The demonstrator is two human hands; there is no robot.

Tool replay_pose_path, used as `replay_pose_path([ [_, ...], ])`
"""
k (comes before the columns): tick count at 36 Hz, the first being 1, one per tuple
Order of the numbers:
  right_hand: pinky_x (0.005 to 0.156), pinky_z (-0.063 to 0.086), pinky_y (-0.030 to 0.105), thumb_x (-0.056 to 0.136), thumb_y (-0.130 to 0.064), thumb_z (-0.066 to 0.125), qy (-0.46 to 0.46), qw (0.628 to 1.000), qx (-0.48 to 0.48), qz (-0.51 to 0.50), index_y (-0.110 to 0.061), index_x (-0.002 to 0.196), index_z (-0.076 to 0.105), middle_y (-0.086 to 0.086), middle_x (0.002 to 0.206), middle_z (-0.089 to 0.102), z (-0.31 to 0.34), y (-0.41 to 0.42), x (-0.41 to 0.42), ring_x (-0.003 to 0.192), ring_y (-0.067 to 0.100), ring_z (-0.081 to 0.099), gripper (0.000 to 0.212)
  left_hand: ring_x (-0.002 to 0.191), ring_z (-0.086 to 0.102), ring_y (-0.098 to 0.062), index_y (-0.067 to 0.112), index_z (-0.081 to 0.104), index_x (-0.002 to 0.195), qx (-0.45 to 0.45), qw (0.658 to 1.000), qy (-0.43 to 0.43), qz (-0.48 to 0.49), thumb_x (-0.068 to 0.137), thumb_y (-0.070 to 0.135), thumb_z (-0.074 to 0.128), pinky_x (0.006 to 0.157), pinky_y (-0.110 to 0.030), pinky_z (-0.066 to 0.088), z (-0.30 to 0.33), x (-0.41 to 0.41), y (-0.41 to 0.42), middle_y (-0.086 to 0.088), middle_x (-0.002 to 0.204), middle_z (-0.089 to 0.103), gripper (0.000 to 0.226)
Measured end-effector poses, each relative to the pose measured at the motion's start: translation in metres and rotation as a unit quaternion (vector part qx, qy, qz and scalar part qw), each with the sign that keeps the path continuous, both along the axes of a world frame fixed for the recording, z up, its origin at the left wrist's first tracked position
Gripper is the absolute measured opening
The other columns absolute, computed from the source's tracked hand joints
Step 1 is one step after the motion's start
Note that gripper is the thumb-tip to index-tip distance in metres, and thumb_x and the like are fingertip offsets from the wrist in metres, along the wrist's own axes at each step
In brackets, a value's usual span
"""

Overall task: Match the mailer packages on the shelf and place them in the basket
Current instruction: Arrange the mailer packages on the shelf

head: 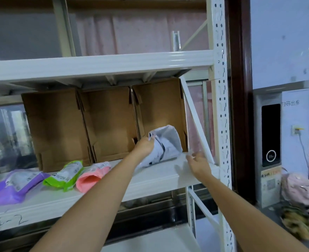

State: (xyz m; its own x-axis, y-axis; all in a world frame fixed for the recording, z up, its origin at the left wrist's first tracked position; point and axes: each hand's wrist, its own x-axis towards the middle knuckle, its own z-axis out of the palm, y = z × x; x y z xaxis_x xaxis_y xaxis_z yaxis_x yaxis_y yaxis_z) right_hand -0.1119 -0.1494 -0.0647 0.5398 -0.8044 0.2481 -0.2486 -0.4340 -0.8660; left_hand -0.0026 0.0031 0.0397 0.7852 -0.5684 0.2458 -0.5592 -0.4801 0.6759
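Note:
My left hand (pixel 144 146) grips a crumpled white mailer package (pixel 165 144) at the mouth of the rightmost cardboard box (pixel 159 104) on the white shelf (pixel 155 176). My right hand (pixel 198 161) hovers just right of the package with fingers spread, holding nothing. Further left on the shelf lie a purple mailer (pixel 13 186), a green mailer (pixel 66 176) and a pink mailer (pixel 91 176), side by side in front of the boxes. No basket shows.
Two more open cardboard boxes (pixel 111 120) stand on their sides left of the first. A perforated white upright (pixel 221 124) and a diagonal brace (pixel 195 122) bound the shelf's right end. A pink backpack (pixel 299 190) sits on the floor at right.

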Motion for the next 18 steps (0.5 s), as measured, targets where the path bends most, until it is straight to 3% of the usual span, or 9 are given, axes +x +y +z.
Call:
replay_pose_path([
  [4,0.104,0.04,0.041,0.094,-0.051,0.051,0.009,0.999,0.01,0.051,-0.007,0.139,0.041,0.015,0.138,0.049,0.003,0.02,0.012,0.124,0.032,0.049,0.064,0.109,0.052,-0.029,0.006,0.042,0.139,-0.121,0.987,0.106,-0.001,0.103,0.044,0.029,0.085,-0.032,0.039,0.035,0.008,-0.008,-0.015,0.126,0.053,0.054],
  [9,0.109,0.036,0.043,0.082,-0.068,0.057,0.023,0.991,0.068,0.112,-0.005,0.146,0.032,0.015,0.145,0.041,0.01,0.04,0.035,0.132,0.034,0.041,0.093,0.112,0.057,-0.032,0.007,0.051,0.129,-0.266,0.93,0.252,0.004,0.099,0.047,0.037,0.097,-0.039,0.045,0.064,0.029,-0.002,-0.005,0.125,0.058,0.051],
  [11,0.106,0.038,0.041,0.066,-0.08,0.063,-0.037,0.984,0.134,0.115,-0.008,0.146,0.033,0.009,0.145,0.043,0.013,0.04,0.043,0.131,0.031,0.044,0.112,0.106,0.059,-0.029,0.009,0.056,0.122,-0.302,0.91,0.283,0.016,0.099,0.047,0.039,0.098,-0.04,0.047,0.062,0.042,0.004,-0.004,0.121,0.061,0.048],
  [13,0.106,0.04,0.042,0.06,-0.077,0.07,-0.107,0.959,0.22,0.139,-0.01,0.148,0.032,0.006,0.146,0.042,0.019,0.038,0.05,0.131,0.03,0.045,0.117,0.096,0.061,-0.028,0.01,0.059,0.119,-0.339,0.891,0.301,0.027,0.099,0.046,0.041,0.092,-0.038,0.049,0.054,0.046,0.015,-0.005,0.115,0.064,0.044],
  [14,0.105,0.042,0.044,0.062,-0.07,0.074,-0.141,0.938,0.271,0.162,-0.01,0.147,0.034,0.008,0.146,0.043,0.023,0.036,0.052,0.129,0.031,0.047,0.111,0.088,0.061,-0.027,0.011,0.059,0.117,-0.353,0.882,0.31,0.035,0.099,0.044,0.041,0.088,-0.037,0.05,0.047,0.048,0.022,-0.006,0.11,0.064,0.042],
  [16,0.089,0.054,0.045,0.071,-0.048,0.08,-0.197,0.891,0.356,0.205,-0.01,0.131,0.05,0.012,0.13,0.054,0.03,0.033,0.056,0.109,0.03,0.059,0.078,0.073,0.056,-0.023,0.013,0.058,0.104,-0.374,0.865,0.331,0.047,0.1,0.042,0.041,0.079,-0.035,0.047,0.033,0.045,0.034,-0.005,0.091,0.062,0.033],
  [18,0.07,0.057,0.037,0.078,-0.023,0.08,-0.222,0.892,0.351,0.179,-0.011,0.106,0.057,0.013,0.109,0.06,0.032,0.029,0.061,0.085,0.024,0.062,0.038,0.065,0.055,-0.021,0.013,0.056,0.088,-0.38,0.852,0.356,0.06,0.1,0.036,0.043,0.068,-0.031,0.047,0.018,0.048,0.042,-0.006,0.079,0.057,0.029],
])
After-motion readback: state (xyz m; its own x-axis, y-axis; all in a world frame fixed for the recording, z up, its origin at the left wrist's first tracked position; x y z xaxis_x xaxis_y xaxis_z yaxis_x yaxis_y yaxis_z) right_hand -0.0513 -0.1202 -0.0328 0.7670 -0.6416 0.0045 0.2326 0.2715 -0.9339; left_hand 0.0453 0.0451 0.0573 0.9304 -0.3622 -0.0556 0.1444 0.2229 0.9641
